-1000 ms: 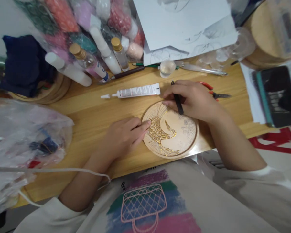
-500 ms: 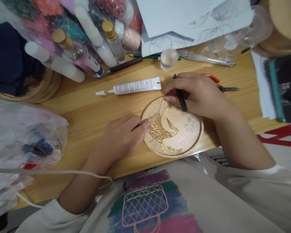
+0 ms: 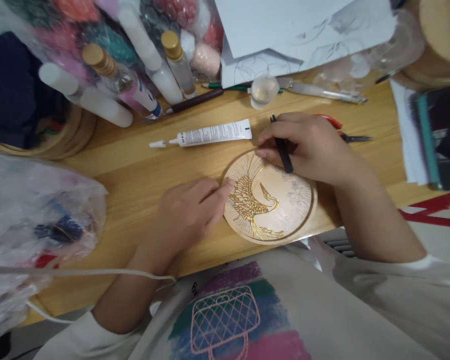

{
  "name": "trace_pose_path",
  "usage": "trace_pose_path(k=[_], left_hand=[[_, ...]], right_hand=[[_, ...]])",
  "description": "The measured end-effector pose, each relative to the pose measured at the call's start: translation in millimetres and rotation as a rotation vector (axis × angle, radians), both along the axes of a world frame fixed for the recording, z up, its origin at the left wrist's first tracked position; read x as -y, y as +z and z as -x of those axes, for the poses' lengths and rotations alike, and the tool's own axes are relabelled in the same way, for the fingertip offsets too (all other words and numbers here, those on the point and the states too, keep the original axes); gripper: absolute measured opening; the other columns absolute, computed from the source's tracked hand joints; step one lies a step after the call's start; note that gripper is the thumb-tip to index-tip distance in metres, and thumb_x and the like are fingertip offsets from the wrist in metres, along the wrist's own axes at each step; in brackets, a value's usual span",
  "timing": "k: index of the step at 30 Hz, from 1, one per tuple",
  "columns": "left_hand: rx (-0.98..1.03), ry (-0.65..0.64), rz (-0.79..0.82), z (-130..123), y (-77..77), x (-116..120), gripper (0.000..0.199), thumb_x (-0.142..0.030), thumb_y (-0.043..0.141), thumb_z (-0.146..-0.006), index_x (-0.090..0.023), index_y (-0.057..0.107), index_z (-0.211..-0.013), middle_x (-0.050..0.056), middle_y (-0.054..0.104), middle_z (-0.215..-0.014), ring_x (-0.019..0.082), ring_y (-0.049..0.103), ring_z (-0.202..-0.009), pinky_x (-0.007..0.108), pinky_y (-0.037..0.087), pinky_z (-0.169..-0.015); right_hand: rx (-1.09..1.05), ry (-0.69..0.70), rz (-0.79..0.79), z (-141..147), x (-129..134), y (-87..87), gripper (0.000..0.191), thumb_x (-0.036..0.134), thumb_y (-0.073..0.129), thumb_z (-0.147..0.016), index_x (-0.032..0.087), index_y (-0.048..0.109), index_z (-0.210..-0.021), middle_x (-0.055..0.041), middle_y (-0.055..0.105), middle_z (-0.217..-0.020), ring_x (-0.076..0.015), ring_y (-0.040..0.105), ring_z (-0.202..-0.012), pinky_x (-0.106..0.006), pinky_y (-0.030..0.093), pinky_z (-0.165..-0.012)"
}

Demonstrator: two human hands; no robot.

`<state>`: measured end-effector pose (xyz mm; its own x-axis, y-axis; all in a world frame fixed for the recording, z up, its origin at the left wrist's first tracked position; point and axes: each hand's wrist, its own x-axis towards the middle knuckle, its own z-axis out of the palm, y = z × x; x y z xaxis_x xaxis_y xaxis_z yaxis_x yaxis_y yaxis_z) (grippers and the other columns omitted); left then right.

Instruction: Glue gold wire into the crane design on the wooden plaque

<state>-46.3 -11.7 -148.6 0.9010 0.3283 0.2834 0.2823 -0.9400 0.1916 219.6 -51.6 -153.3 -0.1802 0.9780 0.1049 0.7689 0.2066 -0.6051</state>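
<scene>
1. Two bare hands meet at a round wooden disc (image 3: 285, 210) bearing a gold crane outline (image 3: 247, 196); it lies on the worktop (image 3: 127, 170) between both grips, at the near edge.
2. R hand (image 3: 307, 145): grip clenched on black tweezers (image 3: 283, 150), prongs aimed away from the disc; fingertips at its far rim. Whether they pinch anything fine, can't tell, too small.
3. L hand (image 3: 189, 212): grip slack, fingers laid on the disc's L rim, no clasp seen.
4. Risk, prob. biggest: disc could slide or tip if the L fingers press unevenly, b/c it sits so close to the edge.
5. Also poss.: gold lines smudged, if not set, by L fingertips resting beside them; dryness can't be judged.
6. Tweezers' blunt end hangs over the disc's faint flower lines; a careless wrist turn might scrape them.
7. White tube (image 3: 214, 133), just L of R grip, uncapped, cap (image 3: 157, 144) just off its nozzle; a knock could cause a leak.
8. Small clear cup (image 3: 264, 91) beyond R grip, within a forward sweep; might spill.
9. Red-handled pliers (image 3: 354, 138) lie behind R grip, in the way of any rightward move.
10. White cable (image 3: 142, 273) crosses the L forearm, nearer the body than L grip; poss. snag.
</scene>
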Motion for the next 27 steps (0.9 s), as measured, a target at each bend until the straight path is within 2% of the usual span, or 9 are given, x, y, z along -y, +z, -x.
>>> trace_pose_path(k=[5, 12, 22, 27], left_hand=[[-0.009, -0.031, -0.017, -2.9, -1.5, 1.6, 0.016, -0.015, 0.054, -0.097, -0.014, 0.064, -0.11, 0.003, 0.068, -0.081, 0.015, 0.059, -0.066, 0.027, 0.04, -0.055], [-0.011, -0.024, -0.052, -2.4, -5.5, 1.1, 0.018, -0.023, 0.048, -0.101, -0.019, 0.063, -0.111, 0.0, 0.067, -0.08, 0.014, 0.057, -0.062, 0.026, 0.039, -0.052], [-0.02, -0.046, -0.04, -5.7, -1.3, 1.4, 0.017, -0.018, 0.048, -0.099, -0.018, 0.063, -0.107, 0.002, 0.065, -0.077, 0.015, 0.057, -0.062, 0.027, 0.035, -0.05], [-0.015, -0.021, -0.002, -3.1, -2.5, -0.6, 0.02, -0.022, 0.047, -0.101, -0.019, 0.065, -0.109, 0.002, 0.067, -0.079, 0.014, 0.058, -0.06, 0.027, 0.037, -0.049]], right_hand=[[-0.008, -0.009, 0.009, 0.4, 0.3, -0.6, 0.016, 0.037, 0.062, -0.091, 0.022, 0.069, -0.09, -0.0032, 0.063, -0.081, -0.0208, 0.06, -0.079, -0.033, 0.043, -0.07], [-0.014, -0.014, 0.02, 1.0, 0.8, -0.6, 0.015, 0.037, 0.063, -0.091, 0.023, 0.068, -0.089, -0.0038, 0.065, -0.085, -0.0212, 0.061, -0.08, -0.034, 0.043, -0.071], [-0.002, -0.015, 0.04, 0.9, 0.4, 0.9, 0.018, 0.038, 0.062, -0.091, 0.021, 0.069, -0.091, -0.0061, 0.068, -0.088, -0.0217, 0.061, -0.083, -0.033, 0.042, -0.073], [0.003, 0.02, 0.002, -0.5, -0.6, -1.6, 0.017, 0.036, 0.061, -0.092, 0.022, 0.07, -0.089, -0.0036, 0.064, -0.081, -0.0192, 0.058, -0.078, -0.031, 0.04, -0.07]])
